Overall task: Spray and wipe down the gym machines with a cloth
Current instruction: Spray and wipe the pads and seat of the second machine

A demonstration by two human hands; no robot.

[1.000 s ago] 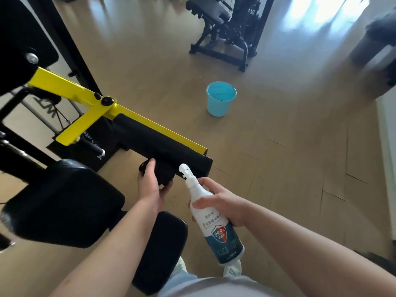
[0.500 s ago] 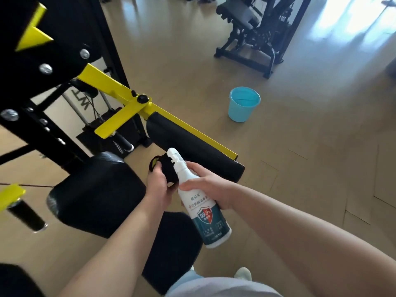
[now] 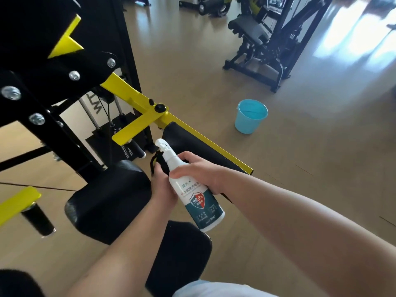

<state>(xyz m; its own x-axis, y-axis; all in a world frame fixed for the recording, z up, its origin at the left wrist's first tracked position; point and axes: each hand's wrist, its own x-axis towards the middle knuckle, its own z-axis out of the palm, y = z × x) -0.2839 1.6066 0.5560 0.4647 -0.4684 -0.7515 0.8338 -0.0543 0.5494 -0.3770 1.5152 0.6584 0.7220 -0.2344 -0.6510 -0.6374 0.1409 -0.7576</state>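
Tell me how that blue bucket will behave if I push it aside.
The blue bucket looks plastic, so probably light unless it holds water, which I cannot tell. Base narrower than rim: a high push may tip it.

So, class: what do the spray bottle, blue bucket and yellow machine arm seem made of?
Spray bottle: white plastic, smooth, glossy printed label.
Blue bucket: likely plastic, even matte colour.
Yellow machine arm: probably painted steel, flat-sided, even coat.

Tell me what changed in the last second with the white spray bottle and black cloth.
The right hand brought the white plastic spray bottle leftward, from apart to close beside the left hand, nozzle above the crumpled black cloth. Unchanged: both grips, cloth by the black padded bar, blue plastic bucket on the floor.
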